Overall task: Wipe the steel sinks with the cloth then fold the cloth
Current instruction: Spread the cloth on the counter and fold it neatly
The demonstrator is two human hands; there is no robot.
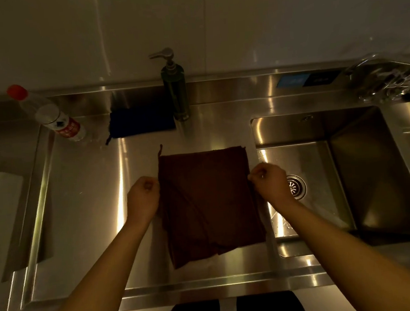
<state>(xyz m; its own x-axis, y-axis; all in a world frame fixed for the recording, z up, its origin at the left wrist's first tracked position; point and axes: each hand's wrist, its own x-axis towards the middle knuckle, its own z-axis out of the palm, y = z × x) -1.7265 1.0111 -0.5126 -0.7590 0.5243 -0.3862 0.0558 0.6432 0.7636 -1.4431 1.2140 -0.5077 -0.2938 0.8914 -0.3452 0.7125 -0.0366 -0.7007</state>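
A dark brown cloth (208, 199) lies spread on the steel drainboard (87, 215), folded over on itself, with a small loop at its far left corner. My left hand (143, 198) pinches its left edge about halfway along. My right hand (271, 184) pinches the right edge at the same height. The steel sink basin (344, 173) sits just right of the cloth, its round drain (296, 187) showing beside my right wrist.
A pump dispenser (176, 91) stands at the back behind the cloth. Left of it lies a dark blue cloth (141, 121), and a clear bottle with a red cap (52, 116) leans further left. The tap (385, 77) is at the back right.
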